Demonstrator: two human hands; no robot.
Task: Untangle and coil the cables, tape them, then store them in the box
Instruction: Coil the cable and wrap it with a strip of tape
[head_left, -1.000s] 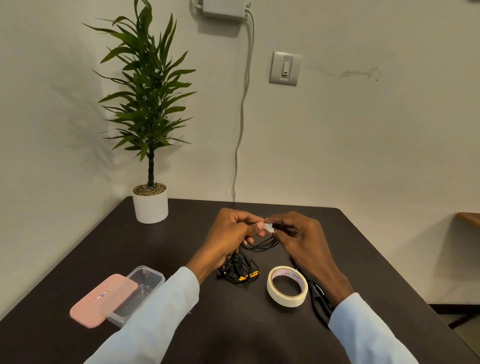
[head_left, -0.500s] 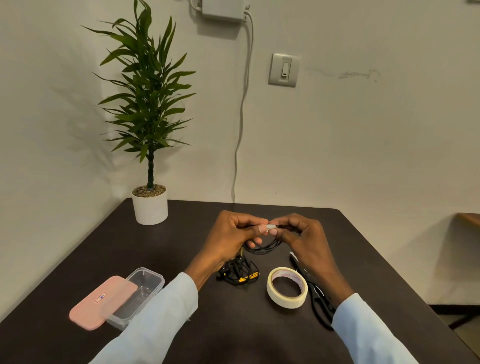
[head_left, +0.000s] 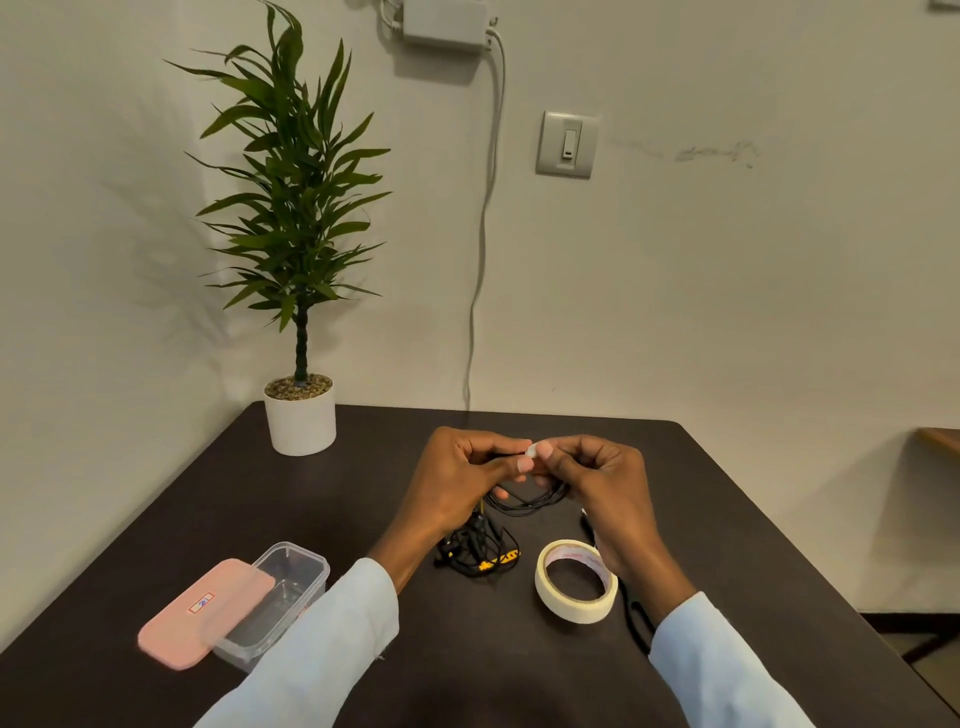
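My left hand (head_left: 457, 480) and my right hand (head_left: 605, 486) meet above the middle of the dark table (head_left: 208, 519). Both pinch a thin black coiled cable (head_left: 524, 503) whose loops hang below the fingers. A small white piece of tape (head_left: 531, 450) sits between my fingertips, on the cable. A second tangle of black and yellow cable (head_left: 480, 553) lies on the table under my left wrist. The roll of cream tape (head_left: 575, 581) lies flat by my right wrist. The clear box (head_left: 285, 582) stands open at the front left, its pink lid (head_left: 200, 613) resting partly across it.
Black scissors (head_left: 636, 616) lie on the table, mostly hidden behind my right forearm. A potted plant in a white pot (head_left: 300, 421) stands at the back left corner. A white wall runs behind the table, with a cord hanging down it.
My hands stayed together on the cable, shifting only slightly. The white tape piece has turned a little between my fingertips.
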